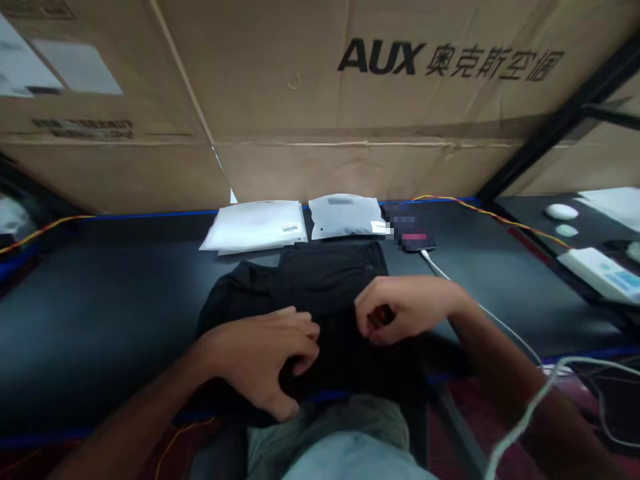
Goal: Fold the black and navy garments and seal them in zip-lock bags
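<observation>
Black folded fabric [325, 277] lies at the front middle of the dark table, its near part reaching the edge by my lap. My left hand [267, 353] rests over the fabric's left side, fingers curled, thumb apart and pointing toward the near edge; nothing shows in it. On the right side of the fabric, my right hand [395, 310] has thumb and fingertips brought together in a pinch. What the pinch holds, if anything, is too dark to make out. Just beyond the fabric lie white plastic packets [257, 223] and a smaller pale packet [345, 215].
A phone [413, 230] with a white cable [505, 327] lies at the back right. Large cardboard [300, 80] stands behind the table [100, 300]. Further right, a side surface holds a white box [603, 273] and a white rounded object [561, 211].
</observation>
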A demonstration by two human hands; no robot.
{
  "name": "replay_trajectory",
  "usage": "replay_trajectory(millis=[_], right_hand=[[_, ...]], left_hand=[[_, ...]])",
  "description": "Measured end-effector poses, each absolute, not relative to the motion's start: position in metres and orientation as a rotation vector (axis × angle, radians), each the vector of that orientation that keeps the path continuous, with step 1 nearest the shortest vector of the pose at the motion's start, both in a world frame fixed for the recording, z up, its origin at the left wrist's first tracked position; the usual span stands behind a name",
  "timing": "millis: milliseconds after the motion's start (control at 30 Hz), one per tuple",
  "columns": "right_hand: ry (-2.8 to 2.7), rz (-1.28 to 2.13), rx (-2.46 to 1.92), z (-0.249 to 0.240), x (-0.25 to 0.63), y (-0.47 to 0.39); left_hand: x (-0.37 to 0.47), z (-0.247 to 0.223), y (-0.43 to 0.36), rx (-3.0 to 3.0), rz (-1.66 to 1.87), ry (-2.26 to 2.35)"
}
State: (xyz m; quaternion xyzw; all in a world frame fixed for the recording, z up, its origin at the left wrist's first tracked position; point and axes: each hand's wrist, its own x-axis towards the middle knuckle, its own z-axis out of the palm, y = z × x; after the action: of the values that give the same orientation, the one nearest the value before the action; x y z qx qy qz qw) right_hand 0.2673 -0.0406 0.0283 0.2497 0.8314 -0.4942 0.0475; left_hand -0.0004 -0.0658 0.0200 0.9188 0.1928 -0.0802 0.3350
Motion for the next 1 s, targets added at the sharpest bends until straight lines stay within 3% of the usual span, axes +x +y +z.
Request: replay_trajectory(millis=[200, 467, 767, 900, 1000], right_hand=[[2.698, -1.500, 1.029, 0.045, 0.283, -0.037], [2.676, -1.004, 1.494, 0.027, 0.298, -0.022], [3.001, -0.768, 1.441, 0.024, 0.288, -0.022], [3.040, -0.790, 1.334, 0.019, 0.280, -0.024], [2.982, -0.796, 1.306, 0.015, 0.276, -0.023]], left_hand=[[-0.017, 0.043, -0.054, 2.311, -0.051, 0.520], [-0.058, 0.027, -0.011, 2.411, 0.116, 1.368], [-0.100, 0.031, 0.005, 2.272, 0.029, 1.580], [-0.108, 0.031, 0.008, 2.122, -0.127, 1.484], [-0.108, 0.038, 0.006, 2.137, -0.045, 1.349]])
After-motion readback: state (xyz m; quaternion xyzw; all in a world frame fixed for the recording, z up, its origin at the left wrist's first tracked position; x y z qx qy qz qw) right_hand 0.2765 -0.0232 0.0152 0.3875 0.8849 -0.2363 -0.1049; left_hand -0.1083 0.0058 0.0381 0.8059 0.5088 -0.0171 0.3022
